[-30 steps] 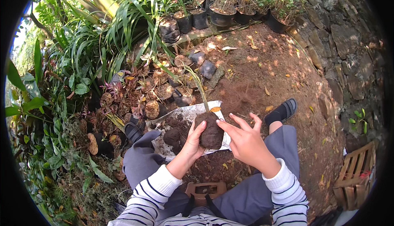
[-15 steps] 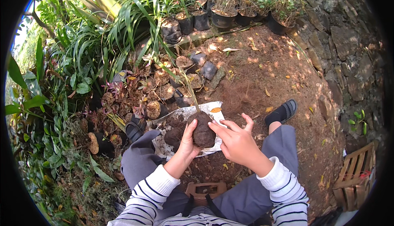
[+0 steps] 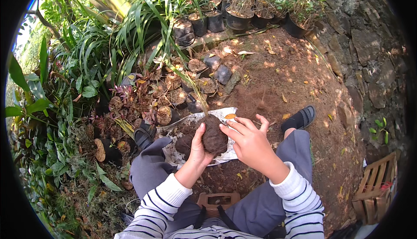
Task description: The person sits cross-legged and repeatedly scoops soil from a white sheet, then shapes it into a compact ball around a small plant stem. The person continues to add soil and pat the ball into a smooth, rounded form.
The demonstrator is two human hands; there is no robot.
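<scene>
A plant with a dark brown root ball point(image 3: 215, 137) is held up between my hands, its pale stem point(image 3: 200, 94) pointing away from me. My left hand point(image 3: 200, 150) cups the root ball from the left and below, thumb along its side. On the ball's right side rest fingertips of my right hand point(image 3: 249, 141); its fingers are spread and do not grip. Below lies a white sheet point(image 3: 173, 157) smeared with soil. On that sheet, left of my left hand, is a dark clump of soil point(image 3: 184, 143), partly hidden.
Several small potted plants in black bags point(image 3: 165, 115) lie to the left and ahead. Black pots point(image 3: 239, 21) line the far edge. A wooden crate point(image 3: 374, 187) stands at the right, near a stone wall point(image 3: 367, 48). Between my legs is a brown plastic stool point(image 3: 217, 200).
The root ball has tilted slightly, its stem leaning a little more to the left. My right hand has shifted slightly, its fingers still against the ball's right side.
</scene>
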